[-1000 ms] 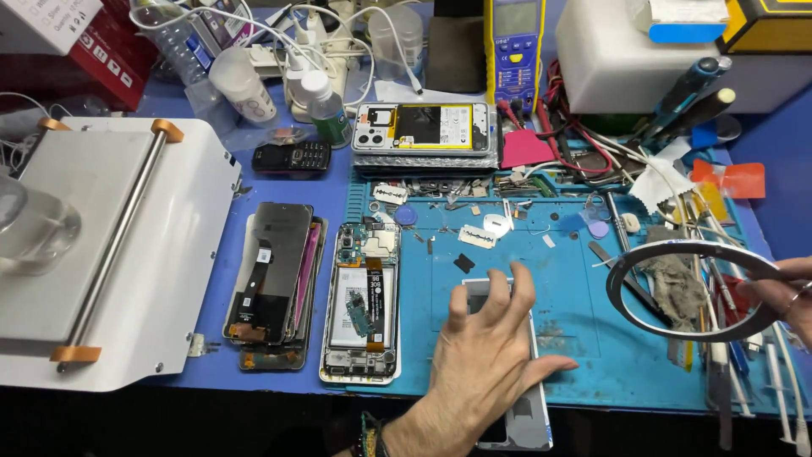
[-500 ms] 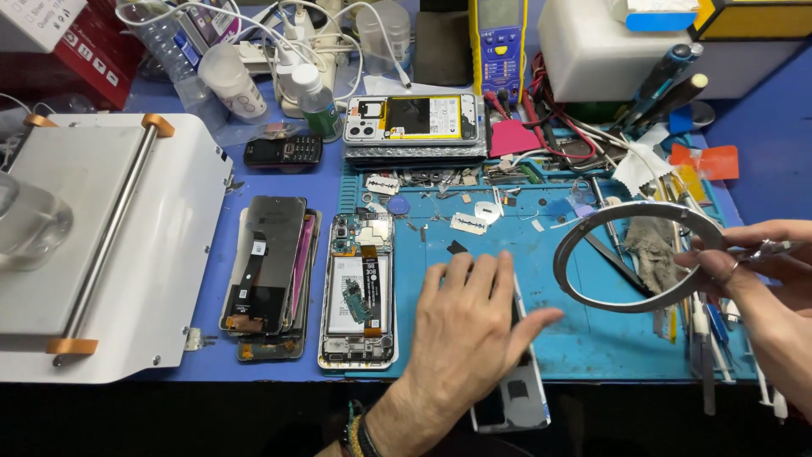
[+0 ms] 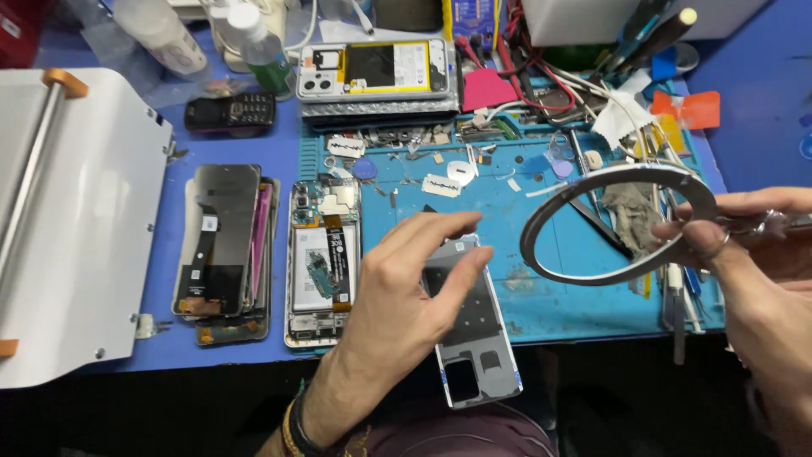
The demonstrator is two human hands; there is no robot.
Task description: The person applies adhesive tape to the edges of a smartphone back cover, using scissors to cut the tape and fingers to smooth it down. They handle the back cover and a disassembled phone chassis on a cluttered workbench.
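Note:
My left hand [image 3: 397, 296] grips the upper end of a grey phone back cover [image 3: 478, 347] between thumb and fingers; the cover's lower end hangs past the front edge of the blue work mat [image 3: 541, 305]. My right hand [image 3: 761, 279] holds a large thin ring of tape [image 3: 617, 173] just right of the cover, above the mat. A small metal tool [image 3: 765, 224] is also pinched in that hand. The ring and the cover are apart.
An opened phone [image 3: 326, 262] and a stack of screens [image 3: 224, 245] lie left of my left hand. A white machine [image 3: 76, 220] fills the far left. Behind lie a keypad phone [image 3: 230, 112], a yellow-trimmed phone frame [image 3: 376, 72], bottles [image 3: 262, 51] and small parts. Tools [image 3: 677, 296] crowd the right.
My left hand went from lying flat on the back cover to gripping its top end. My right hand brought the tape ring leftward, closer to the cover.

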